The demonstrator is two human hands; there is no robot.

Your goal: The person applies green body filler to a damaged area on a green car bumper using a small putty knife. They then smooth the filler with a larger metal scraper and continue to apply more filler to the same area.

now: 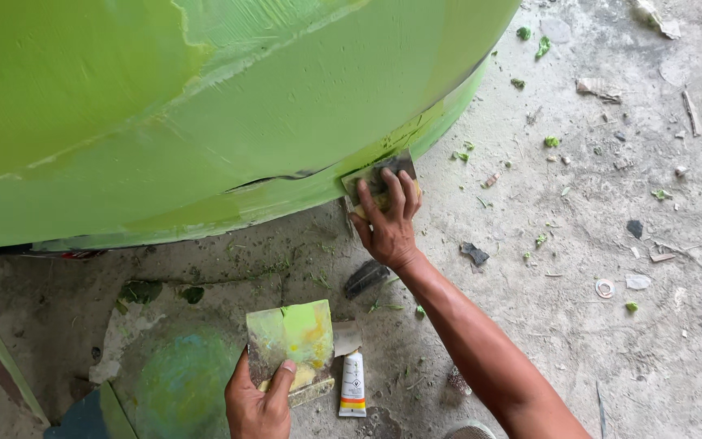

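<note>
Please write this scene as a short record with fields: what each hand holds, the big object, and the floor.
Right hand: presses a small flat spreader against the lower edge of the green body
Left hand: holds a mixing board smeared with green and yellow filler
Big object: curved green panel with a dark crack
Floor: concrete, small tube beside the board, scattered scraps

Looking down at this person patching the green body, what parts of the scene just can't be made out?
Head view only:
- Spreader: mostly covered by the right hand.
- Green body: cut off by the top and left edges; its whole shape is unknown.
- Crack: its depth is lost in shadow.
- Board in the left hand: the thumb hides part of the putty.
- Tube: print too small.
</note>
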